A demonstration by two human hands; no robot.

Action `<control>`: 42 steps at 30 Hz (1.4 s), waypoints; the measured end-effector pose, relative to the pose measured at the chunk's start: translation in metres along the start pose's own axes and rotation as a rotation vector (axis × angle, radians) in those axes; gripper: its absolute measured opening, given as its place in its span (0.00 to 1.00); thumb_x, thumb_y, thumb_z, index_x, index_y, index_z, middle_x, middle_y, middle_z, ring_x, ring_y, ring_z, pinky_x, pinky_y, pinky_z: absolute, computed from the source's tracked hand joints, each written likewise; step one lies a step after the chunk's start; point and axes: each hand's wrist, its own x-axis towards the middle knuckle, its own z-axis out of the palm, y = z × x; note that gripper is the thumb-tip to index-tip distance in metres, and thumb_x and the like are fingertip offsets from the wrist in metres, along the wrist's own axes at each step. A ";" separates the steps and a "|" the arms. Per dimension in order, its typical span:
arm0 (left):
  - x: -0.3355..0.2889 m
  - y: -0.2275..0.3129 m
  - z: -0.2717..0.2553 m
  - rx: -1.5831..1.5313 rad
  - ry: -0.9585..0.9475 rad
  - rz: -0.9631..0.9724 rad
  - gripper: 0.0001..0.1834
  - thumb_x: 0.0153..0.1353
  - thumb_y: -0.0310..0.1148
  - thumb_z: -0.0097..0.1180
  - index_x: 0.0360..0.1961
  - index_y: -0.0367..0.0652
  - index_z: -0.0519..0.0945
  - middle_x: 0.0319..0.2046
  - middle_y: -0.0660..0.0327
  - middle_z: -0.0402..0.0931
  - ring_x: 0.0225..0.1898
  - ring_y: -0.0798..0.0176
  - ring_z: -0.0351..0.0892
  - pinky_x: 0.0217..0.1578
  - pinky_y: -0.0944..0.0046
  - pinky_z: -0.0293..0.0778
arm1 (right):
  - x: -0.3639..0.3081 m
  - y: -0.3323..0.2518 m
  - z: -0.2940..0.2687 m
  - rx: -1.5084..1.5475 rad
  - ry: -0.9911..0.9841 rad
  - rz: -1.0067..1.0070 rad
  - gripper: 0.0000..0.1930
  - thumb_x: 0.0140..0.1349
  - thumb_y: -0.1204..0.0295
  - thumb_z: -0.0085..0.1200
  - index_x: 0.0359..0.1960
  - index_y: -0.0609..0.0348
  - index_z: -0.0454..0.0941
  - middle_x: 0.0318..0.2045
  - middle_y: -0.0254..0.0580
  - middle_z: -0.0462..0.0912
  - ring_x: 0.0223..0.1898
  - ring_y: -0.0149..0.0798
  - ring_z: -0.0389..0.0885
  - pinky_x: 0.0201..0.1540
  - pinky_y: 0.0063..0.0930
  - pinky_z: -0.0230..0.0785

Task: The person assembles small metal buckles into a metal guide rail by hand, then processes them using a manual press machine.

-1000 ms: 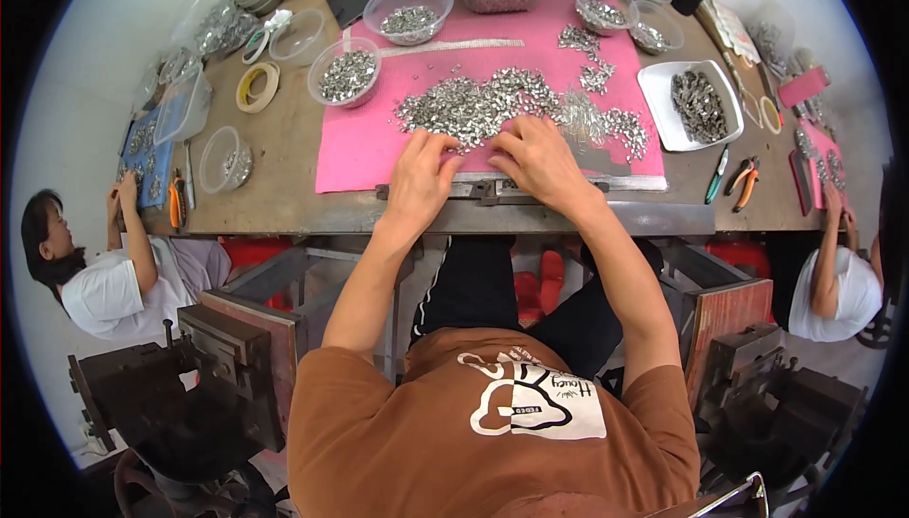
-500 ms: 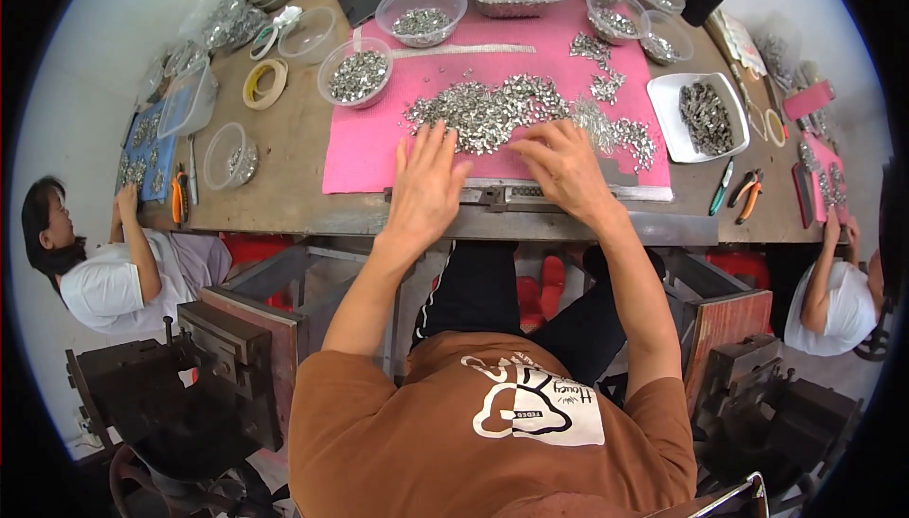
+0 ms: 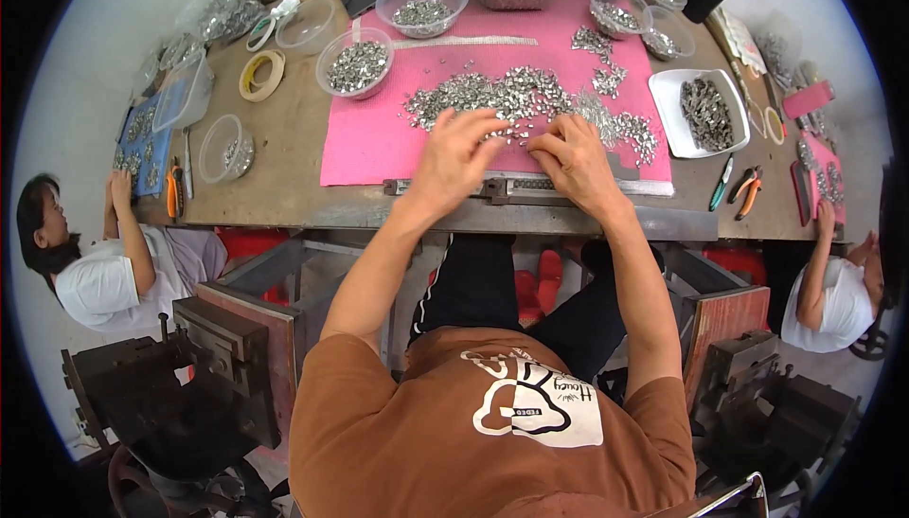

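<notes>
A heap of small silvery metal pieces (image 3: pixel 511 90) is spread over the pink mat (image 3: pixel 365 153). My left hand (image 3: pixel 453 160) hovers at the near side of the heap, its thumb and fingers apart and bent toward the right; nothing shows in it. Beside it, my right hand (image 3: pixel 576 163) has its fingertips pinched together at the heap's near edge. Whatever lies between those fingertips is too small to make out. Just below both hands, a narrow metal fixture (image 3: pixel 502 189) with a slotted track runs along the table's front edge. My right hand partly covers its right end.
Clear round tubs of metal parts, including one tub (image 3: pixel 355 63), stand behind the heap. To the right are a white tray (image 3: pixel 672 120) of darker parts and orange-handled pliers (image 3: pixel 748 194). A tape roll (image 3: pixel 261 76) lies left. Co-workers sit at both sides.
My left hand has lifted off the pieces and shifted right, its fingers now bent toward my right hand. The right hand has moved slightly right and its fingertips have drawn together.
</notes>
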 end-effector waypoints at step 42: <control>0.004 -0.025 -0.008 0.153 -0.272 0.180 0.04 0.62 0.30 0.64 0.38 0.49 0.84 0.32 0.66 0.75 0.41 0.61 0.74 0.54 0.55 0.58 | 0.014 -0.008 0.008 0.051 0.082 0.060 0.03 0.58 0.76 0.61 0.33 0.57 0.79 0.30 0.39 0.76 0.36 0.44 0.78 0.44 0.38 0.64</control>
